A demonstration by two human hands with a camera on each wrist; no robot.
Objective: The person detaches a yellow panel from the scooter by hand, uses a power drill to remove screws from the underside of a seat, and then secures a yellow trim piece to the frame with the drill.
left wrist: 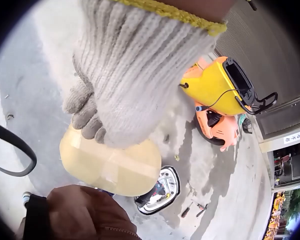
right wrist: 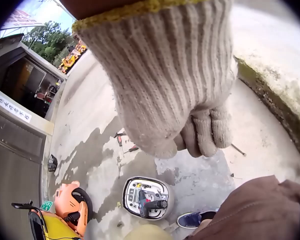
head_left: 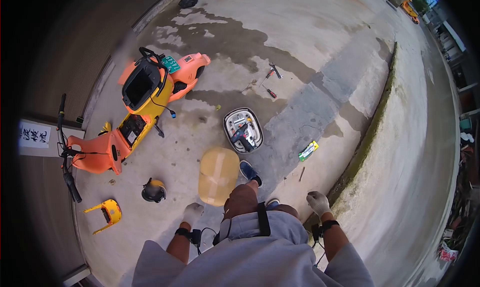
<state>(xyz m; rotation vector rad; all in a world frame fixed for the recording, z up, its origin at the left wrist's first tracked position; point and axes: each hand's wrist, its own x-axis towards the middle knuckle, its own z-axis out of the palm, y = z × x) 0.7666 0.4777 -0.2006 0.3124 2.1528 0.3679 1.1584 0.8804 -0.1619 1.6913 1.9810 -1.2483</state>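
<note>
My left hand (head_left: 193,213), in a white knit glove, hangs beside my leg with loosely curled fingers and holds nothing. It is nearest to a tan, rounded, taped block (head_left: 218,176) on the ground. The left wrist view shows its glove (left wrist: 130,75) overlapping that block. My right hand (head_left: 318,202), gloved alike, hangs at my other side near a concrete ledge. In the right wrist view its fingers (right wrist: 204,132) curl loosely around nothing. Ahead of my feet sits an open tool case (head_left: 259,144) with a cordless drill (head_left: 243,138) in it.
An orange and yellow scooter (head_left: 147,104) stands at the left, its seat compartment open. Near it lie a yellow plastic part (head_left: 112,212) and a black-and-yellow round object (head_left: 153,190). Screwdrivers (head_left: 271,93) lie beyond the case; a green-yellow pack (head_left: 308,150) lies right. A mossy ledge (head_left: 370,137) runs alongside.
</note>
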